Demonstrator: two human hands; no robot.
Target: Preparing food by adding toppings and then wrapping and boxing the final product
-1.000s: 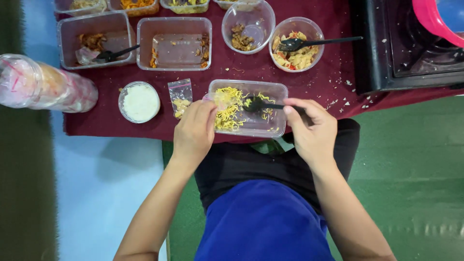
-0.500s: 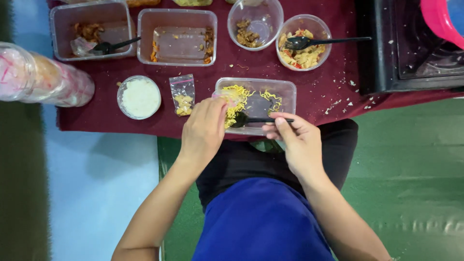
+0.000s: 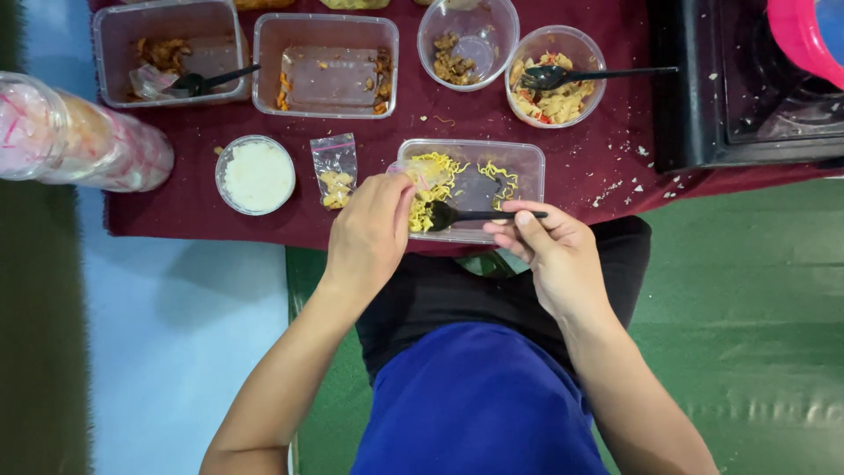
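Scooping noodles (image 3: 432,180) works best if the right hand (image 3: 549,251) pinches the black spoon (image 3: 466,215) firmly while the left hand (image 3: 374,230) grips what seems a small clear bag (image 3: 406,170) steady over the clear container (image 3: 519,163).

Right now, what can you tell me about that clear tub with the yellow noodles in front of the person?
The noodle tub is a clear, rectangular, lidless plastic container lying flat at the near edge of the maroon cloth. Yellow noodles pile toward its left side. The left hand covers its left corner, and a black spoon, held by the right hand, reaches into it.
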